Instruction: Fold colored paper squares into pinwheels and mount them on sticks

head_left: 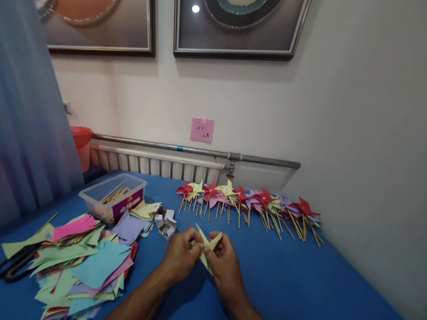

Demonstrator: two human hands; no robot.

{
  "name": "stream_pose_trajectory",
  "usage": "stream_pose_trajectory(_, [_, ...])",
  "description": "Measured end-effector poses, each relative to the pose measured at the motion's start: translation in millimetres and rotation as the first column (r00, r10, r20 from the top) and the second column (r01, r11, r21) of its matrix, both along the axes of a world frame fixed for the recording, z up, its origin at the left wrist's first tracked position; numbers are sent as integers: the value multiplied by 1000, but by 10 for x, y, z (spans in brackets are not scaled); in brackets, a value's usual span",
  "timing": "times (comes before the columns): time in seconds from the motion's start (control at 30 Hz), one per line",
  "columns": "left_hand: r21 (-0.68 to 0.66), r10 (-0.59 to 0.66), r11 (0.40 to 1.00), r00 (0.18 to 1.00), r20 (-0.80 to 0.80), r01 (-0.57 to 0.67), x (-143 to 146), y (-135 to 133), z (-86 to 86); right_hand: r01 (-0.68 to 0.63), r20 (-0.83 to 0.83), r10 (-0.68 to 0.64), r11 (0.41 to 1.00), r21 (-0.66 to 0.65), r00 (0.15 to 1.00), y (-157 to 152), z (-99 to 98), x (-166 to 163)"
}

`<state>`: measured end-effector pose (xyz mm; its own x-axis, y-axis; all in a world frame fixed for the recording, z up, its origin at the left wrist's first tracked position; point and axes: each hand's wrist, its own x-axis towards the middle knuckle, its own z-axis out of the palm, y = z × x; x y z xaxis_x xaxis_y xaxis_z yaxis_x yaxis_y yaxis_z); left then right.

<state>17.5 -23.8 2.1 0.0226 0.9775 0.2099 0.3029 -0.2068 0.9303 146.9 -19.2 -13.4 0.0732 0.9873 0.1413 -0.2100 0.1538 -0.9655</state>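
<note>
Between my two hands, above the middle of the blue table, is a pale yellow paper pinwheel (214, 242) with its points folded in. My left hand (183, 252) pinches its left side, thumb and fingers closed. On the other side, my right hand (225, 261) grips the paper with its thumb pressed near the centre. Whether a pin sits under the thumbs is hidden. Just beyond my left hand stand small white boxes (166, 225), one of them open. A row of pinwheels on sticks (210, 192), red, yellow, pink and purple, lies along the far edge.
At left, a heap of cut coloured paper (99, 264) spreads beside black-handled scissors (13, 264). Behind it stands a clear plastic tub (90, 196) of wooden sticks. A red basket (82, 143), a blue curtain (27, 104) and a wall pipe (155, 145) border the table (299, 287).
</note>
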Motion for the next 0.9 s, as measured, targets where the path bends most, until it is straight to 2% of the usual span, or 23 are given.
stream_pose_trajectory(0.3, [35,17,999,1000,10,-17,-9,7,-20,-26,-54,25,999,-23,998,40,-20,14])
stream_pose_trajectory(0.47, [71,20,997,995,100,-28,25,-3,-14,-35,-80,30,998,-61,996,60,-43,48])
stream_pose_trajectory(0.57, [-21,25,1000,965,262,-20,33,17,12,-45,-127,33,994,-95,991,49,-40,76])
stream_pose_trajectory(0.7, [-182,104,983,884,456,-22,-16,40,71,-41,-153,25,993,-106,988,35,-22,98])
stream_pose_trajectory(0.8, [-261,77,963,854,515,70,-61,23,102,-64,-152,46,992,-112,987,30,-10,92])
stream_pose_trajectory(0.9, [-280,6,944,842,540,173,-75,2,102,-87,-152,70,990,-108,986,27,-12,80])
